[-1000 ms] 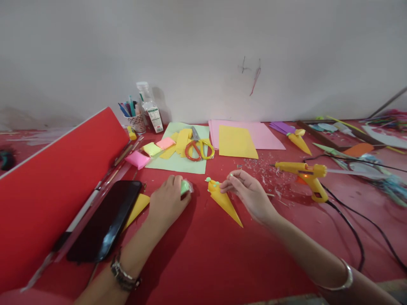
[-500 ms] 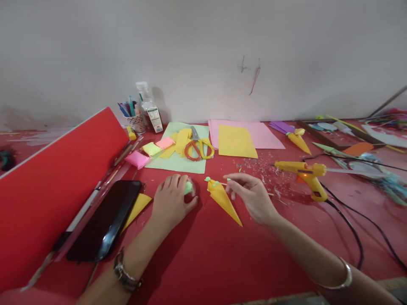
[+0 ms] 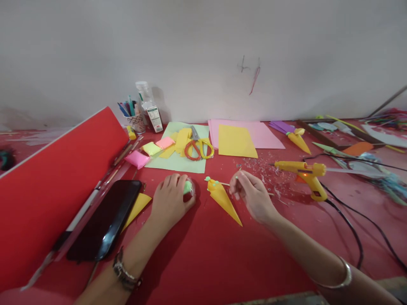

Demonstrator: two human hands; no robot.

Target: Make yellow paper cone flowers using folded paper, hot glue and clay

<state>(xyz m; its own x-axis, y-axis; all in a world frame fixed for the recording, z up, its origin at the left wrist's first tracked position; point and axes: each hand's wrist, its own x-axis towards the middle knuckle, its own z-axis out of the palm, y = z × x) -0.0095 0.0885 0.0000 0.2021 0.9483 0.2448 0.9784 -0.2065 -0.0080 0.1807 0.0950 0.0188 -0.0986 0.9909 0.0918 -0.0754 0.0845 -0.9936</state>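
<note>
My left hand point(image 3: 170, 195) is curled around a clear-wrapped lump of pale green clay point(image 3: 188, 187) on the red table. My right hand point(image 3: 252, 190) has thumb and forefinger pinched, with a tiny bit of the green clay point(image 3: 236, 178) showing at their tips. Between the hands lies a yellow paper cone point(image 3: 225, 203), its point toward me and small green dabs at its wide top. A thin wooden stick point(image 3: 224, 184) runs from beside the cone's top to behind my right hand; a green blob point(image 3: 207, 178) sits near its left end.
At right lies a yellow glue gun point(image 3: 302, 170) with a black cord. Scissors point(image 3: 197, 148) rest on pale green paper point(image 3: 197, 167). A phone point(image 3: 106, 220) and a red board point(image 3: 63, 182) are on the left. A purple-and-yellow paper piece point(image 3: 297, 139) lies farther back.
My right hand has drawn slightly to the right, away from the cone's top, fingers closing more tightly. The left hand and the cone have hardly moved.
</note>
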